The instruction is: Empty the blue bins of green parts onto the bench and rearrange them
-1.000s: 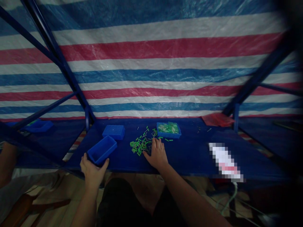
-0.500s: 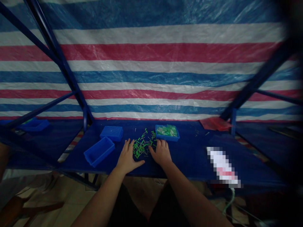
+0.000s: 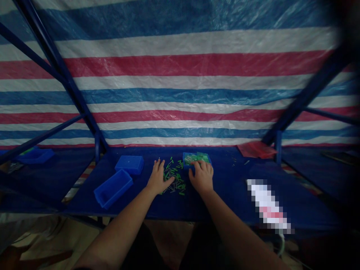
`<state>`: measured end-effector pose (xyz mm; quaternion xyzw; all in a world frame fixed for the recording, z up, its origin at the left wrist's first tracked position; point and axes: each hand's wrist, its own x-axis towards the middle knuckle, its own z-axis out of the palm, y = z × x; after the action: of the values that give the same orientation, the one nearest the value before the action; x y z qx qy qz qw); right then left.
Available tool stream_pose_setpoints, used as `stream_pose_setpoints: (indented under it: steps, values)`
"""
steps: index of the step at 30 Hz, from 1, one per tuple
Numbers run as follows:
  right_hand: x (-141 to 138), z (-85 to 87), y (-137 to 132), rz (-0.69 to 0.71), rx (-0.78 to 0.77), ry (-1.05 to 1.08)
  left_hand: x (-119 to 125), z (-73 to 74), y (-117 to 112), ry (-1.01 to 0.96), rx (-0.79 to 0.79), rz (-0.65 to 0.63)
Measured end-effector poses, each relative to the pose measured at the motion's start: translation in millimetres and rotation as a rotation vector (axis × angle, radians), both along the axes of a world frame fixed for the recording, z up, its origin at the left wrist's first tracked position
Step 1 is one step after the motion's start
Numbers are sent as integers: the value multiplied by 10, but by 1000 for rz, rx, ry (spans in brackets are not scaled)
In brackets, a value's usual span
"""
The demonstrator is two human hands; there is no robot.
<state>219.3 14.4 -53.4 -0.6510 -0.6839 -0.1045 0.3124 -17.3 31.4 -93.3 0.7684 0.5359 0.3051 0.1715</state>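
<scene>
While the left hand [image 3: 158, 181] lies spread at the left edge of the green plugs and screws [image 3: 178, 178] scattered on the table [image 3: 232, 195], the right hand [image 3: 203, 176] curls over the near rim of the filled blue bin [image 3: 185, 164]; whether it pinches anything, I cannot tell.

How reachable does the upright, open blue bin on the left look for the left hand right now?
Probably yes: the left hand is spread beside the green pieces, and only blue tabletop shows between it and the open blue bin.
</scene>
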Motion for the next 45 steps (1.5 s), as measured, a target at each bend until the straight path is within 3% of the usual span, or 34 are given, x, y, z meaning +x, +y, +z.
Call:
stream_pose_setpoints:
  steps: [3,7,10,14,18,23,28,31,34,38,42,45]
  values:
    - [229,-96,74,-76,-12,-11,22,-46,276,-40,-28,108]
    - [366,-191,154,-170,23,75,93,-5,669,7,-95,97]
    - [404,-220,207,-223,45,158,217,85,898,78,-145,-18]
    - [460,-242,246,-296,80,238,452,188,1035,183,-153,-273]
    - [498,-248,253,-328,104,262,547,263,942,239,-112,-497]
    - [488,-243,252,-321,84,259,353,379,595,234,-85,-645]
    - [417,-244,232,-256,32,209,48,454,205,249,-37,-555]
    - [314,-234,217,-187,3,162,-135,380,62,185,54,-296]
    - [167,-214,187,-80,-22,101,-235,245,61,125,27,-97]
    - [-1,-207,129,53,-37,40,-149,146,201,189,-59,-115]
    - [-30,-245,103,245,9,25,25,188,254,274,-70,-191]
    - [8,-264,94,233,93,100,98,232,158,263,-78,-238]
